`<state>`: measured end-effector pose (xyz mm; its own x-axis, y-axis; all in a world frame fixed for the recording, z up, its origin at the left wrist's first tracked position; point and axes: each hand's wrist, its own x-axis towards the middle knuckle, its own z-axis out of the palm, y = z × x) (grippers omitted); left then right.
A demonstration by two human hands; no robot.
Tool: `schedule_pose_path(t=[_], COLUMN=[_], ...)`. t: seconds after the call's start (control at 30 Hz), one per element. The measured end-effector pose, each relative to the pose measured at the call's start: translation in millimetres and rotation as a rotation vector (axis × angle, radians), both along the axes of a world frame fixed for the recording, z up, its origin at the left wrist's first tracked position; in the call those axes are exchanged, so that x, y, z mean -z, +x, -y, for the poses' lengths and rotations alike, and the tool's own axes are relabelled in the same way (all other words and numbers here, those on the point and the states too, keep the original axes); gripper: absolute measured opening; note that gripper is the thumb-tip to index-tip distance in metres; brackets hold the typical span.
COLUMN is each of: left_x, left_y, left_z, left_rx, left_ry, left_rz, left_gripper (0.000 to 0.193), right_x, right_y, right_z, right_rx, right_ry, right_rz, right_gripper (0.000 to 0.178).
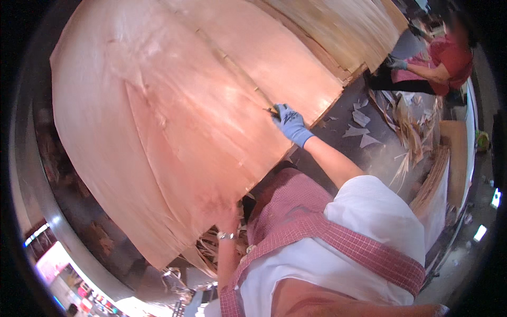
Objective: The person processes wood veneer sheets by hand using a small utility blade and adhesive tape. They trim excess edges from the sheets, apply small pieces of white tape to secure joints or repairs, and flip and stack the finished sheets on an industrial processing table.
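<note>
A large sheet of thin wood veneer (200,121), pinkish tan with a long crease on its left part, lies spread in front of me. My right hand (289,122), in a blue-grey glove, is closed around the near end of a thin jointed bamboo stick (232,66). The stick stretches away to the upper left over the veneer. My left hand (221,208) is bare, with a band on the wrist, and rests at the veneer's near edge. Motion blurs its fingers, so I cannot tell their pose.
Another veneer stack (354,31) stands at the far right, with a gloved co-worker (449,63) beside it. Torn veneer scraps (409,124) litter the floor on the right. Upright boards (434,177) stand near my right side. More shredded strips (208,245) lie below my left hand.
</note>
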<state>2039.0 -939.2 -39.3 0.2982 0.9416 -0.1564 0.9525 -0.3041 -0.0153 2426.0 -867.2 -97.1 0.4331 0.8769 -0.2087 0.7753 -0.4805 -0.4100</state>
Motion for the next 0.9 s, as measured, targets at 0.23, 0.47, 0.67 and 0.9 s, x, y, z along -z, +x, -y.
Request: schedule_pose_path(t=[0.23,0.47,0.67,0.9], left_x=[-2.1,-18.9,-52.9,1.2], left_y=[158.9,157.1,90.5,-89.5], left_z=[-70.7,-92.8,-18.1,177.5], left_rx=[0.073,0.043,-0.055,-0.457], left_ry=[-0.278,-0.371,-0.203,-0.285], left_rz=[-0.048,0.099,0.589,0.631], left_gripper=[0.084,0.079,0.071,0.066], right_x=[-11.6,3.2,-76.6,-82.4], right_y=[92.4,128.4,87.2,-18.9], right_z=[-5.8,18.4,36.8,-48.6], right_rx=[-0.061,0.014,0.121,0.062], right_ry=[-0.029,0.142,0.205,0.334], right_rz=[0.178,0.008,-0.082,-0.162], right_gripper=[0.043,0.031,0.033,0.037])
